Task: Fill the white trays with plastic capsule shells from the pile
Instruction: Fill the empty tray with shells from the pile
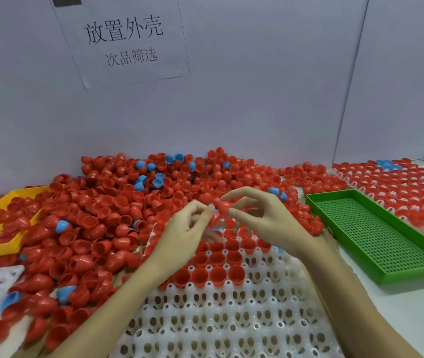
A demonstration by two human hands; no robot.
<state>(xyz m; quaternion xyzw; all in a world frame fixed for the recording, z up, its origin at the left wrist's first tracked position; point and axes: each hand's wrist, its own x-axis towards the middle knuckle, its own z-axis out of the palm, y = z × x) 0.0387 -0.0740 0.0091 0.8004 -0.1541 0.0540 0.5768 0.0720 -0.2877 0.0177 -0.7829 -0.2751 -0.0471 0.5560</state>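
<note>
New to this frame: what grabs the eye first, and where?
The big pile of red shells with a few blue ones, spread across the table's middle and left against the wall. In front of it, the left hand and right hand pinch red shells above the white tray, which holds only a few rows of red shells at its far end. A green tray sits at the right.

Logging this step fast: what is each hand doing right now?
Left hand: pinches a red capsule shell.
Right hand: fingertips pinch another red shell.
</note>
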